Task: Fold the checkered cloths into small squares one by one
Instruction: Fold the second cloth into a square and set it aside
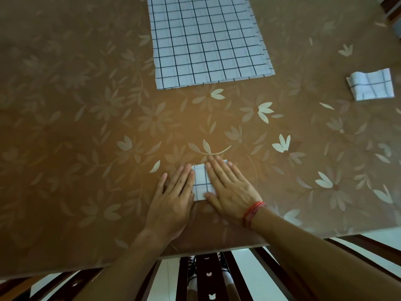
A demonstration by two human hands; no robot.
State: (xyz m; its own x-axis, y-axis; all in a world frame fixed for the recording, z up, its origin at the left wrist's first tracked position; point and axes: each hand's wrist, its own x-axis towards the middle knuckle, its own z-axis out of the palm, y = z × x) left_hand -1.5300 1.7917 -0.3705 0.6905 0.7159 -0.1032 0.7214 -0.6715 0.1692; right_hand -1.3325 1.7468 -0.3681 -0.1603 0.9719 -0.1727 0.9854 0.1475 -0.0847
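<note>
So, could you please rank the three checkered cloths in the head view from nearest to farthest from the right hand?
1. The small folded cloth, pressed flat directly under the right hand.
2. The large flat cloth, straight ahead and farther away.
3. The folded square, far off to the right.

The scene is taken from a single wide-angle camera worn on the head, held above the near edge of the table (86, 127) and aimed forward and steeply down. The left hand (171, 203) and right hand (230, 190) are caught close, low in mid-frame. Beyond the fingertips, the flat checkered cloth (206, 40) is cut off by the top border. Far right of the fingers, the folded cloth (370, 86) is seen near the side border.
</note>
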